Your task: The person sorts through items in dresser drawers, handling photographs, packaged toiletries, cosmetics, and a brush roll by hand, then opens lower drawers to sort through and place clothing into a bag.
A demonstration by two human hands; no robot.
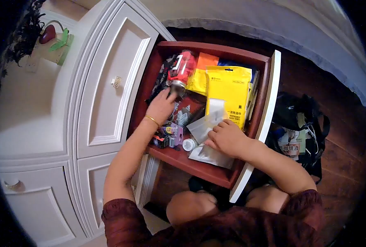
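My left hand (161,108) reaches into the open drawer (216,48), wearing a thin gold bracelet. Its fingers are stretched out at the lower end of a red cylindrical container (182,68) and do not wrap round it. My right hand (229,139) lies over a silvery plastic pouch (209,157), fingers curled with the pouch's edge between thumb and fingers. Above it is a yellow disposable bath towel pack (229,90). Between my hands are a small round white-lidded jar (188,144) and a purple package (175,133).
An orange packet (208,61) lies at the drawer's far side. White cabinet doors (111,82) stand on the left. A black bag (300,123) with several items rests on the dark wooden floor at the right. Pale fabric (273,29) hangs behind the drawer.
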